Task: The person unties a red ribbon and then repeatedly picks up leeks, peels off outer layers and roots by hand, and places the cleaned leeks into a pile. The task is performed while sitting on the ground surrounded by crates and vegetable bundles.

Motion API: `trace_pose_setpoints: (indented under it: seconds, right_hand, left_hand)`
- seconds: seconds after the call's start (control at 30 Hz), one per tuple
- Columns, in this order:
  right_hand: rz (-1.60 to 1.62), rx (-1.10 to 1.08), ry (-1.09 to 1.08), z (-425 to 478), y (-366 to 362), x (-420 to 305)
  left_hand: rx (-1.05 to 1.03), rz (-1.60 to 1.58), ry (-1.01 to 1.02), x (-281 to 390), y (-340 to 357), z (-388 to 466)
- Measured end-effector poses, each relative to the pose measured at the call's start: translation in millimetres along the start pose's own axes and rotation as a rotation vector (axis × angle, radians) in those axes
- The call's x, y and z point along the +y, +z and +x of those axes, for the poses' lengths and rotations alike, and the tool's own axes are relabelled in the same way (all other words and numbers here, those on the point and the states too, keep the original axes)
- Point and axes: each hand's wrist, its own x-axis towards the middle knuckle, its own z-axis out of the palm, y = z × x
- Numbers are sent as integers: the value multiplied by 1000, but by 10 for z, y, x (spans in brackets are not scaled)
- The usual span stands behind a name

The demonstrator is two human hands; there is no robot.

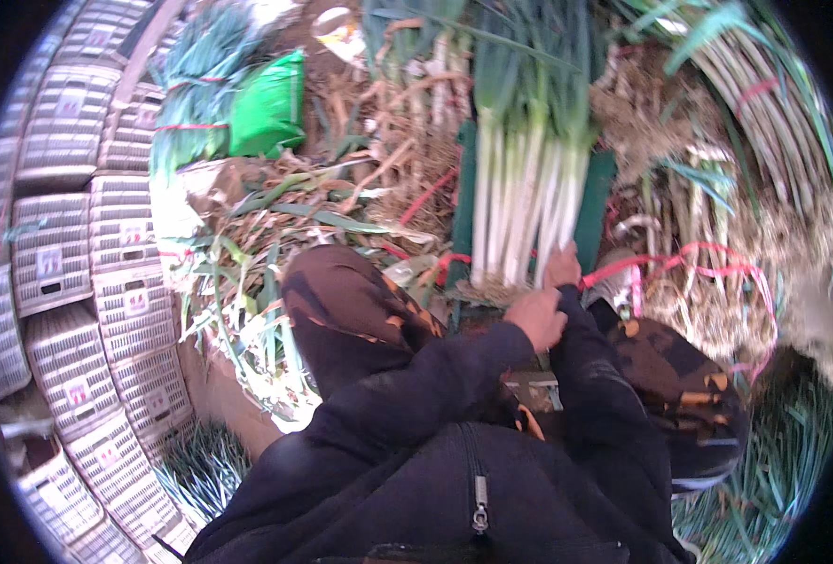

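Note:
A bundle of Welsh onions or leeks (522, 190) lies lengthwise before me, white stalks and roots towards me, green leaves pointing away. It rests between the two sides of a green holder (591, 204). My right hand (562, 266) touches the root end of the rightmost white stalks; its fingers are partly hidden. Close beside it, my left hand (536, 319) has its fingertips near the right wrist, just below the roots. Whether it holds anything cannot be seen. Red plastic twine (610, 270) emerges beside the right hand and trails to the right; red twine also shows left of the bundle.
Stacked white slatted crates (60, 254) line the left side. Leaf trimmings (304, 204) cover the ground near my left knee, beyond them a green plastic package (270, 106) and a tied leafy bundle (194, 99). Rooted stalks (698, 233) and a red-tied bundle (762, 106) lie right.

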Motion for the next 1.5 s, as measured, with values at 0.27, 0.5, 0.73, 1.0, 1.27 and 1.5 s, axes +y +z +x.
trace_pose_setpoints:
  seconds: [0.27,0.5,0.73,1.0,1.27,1.5]
  right_hand:
    - [-119,153,132,-83,176,192]
    - [-661,-258,-59,32,-310,-379]
    - [-583,-391,-30,168,-191,59]
    - [-497,-309,45,108,-192,37]
    - [-485,-322,128,88,-218,-53]
    - [-464,-330,130,50,-199,-95]
  left_hand:
    - [289,-749,75,296,-2789,-1034]
    - [676,-434,-179,-1479,-2516,5]
    - [682,-115,33,-1730,-1729,1237]
    - [609,249,-135,-1659,-2138,2279]
    - [414,190,-305,-1453,-2864,2159]
    - [514,898,-45,-1937,-2866,626]
